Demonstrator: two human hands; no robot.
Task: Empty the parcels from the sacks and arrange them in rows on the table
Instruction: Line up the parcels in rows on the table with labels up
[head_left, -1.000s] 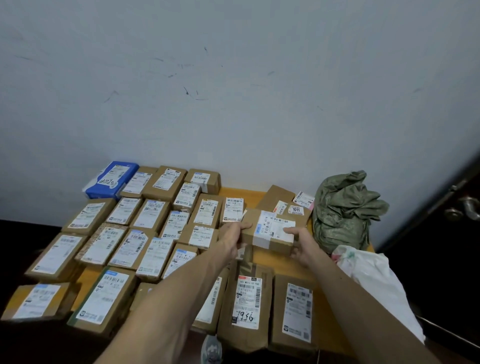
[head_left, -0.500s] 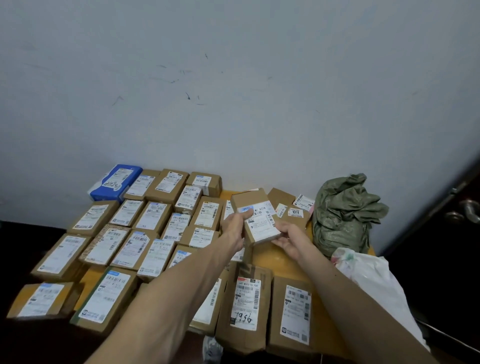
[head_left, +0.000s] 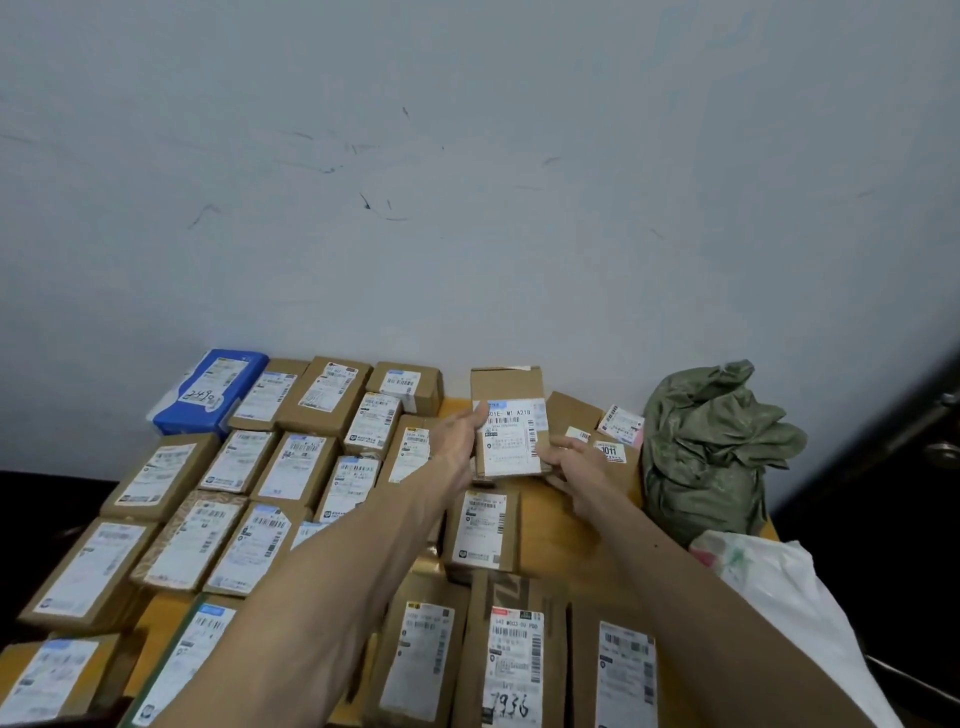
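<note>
I hold a small brown cardboard parcel (head_left: 511, 423) with a white label, lifted and tilted above the wooden table (head_left: 540, 525) near the back. My left hand (head_left: 460, 441) grips its left edge. My right hand (head_left: 574, 460) holds its lower right corner from below. Several labelled brown parcels lie in rows on the left part of the table, with a blue parcel (head_left: 213, 389) at the back left corner. A flat brown parcel (head_left: 602, 431) with small stickers lies just behind my right hand.
A crumpled green sack (head_left: 706, 452) sits at the table's back right, against the wall. A white plastic bag (head_left: 779, 592) lies at the right edge. Larger parcels (head_left: 511, 654) line the near edge. A dark door with a handle (head_left: 943, 447) is at the far right.
Both hands have lifted the parcel off the table, turned it so its label faces me lengthwise, and carried it toward the back of the table.
</note>
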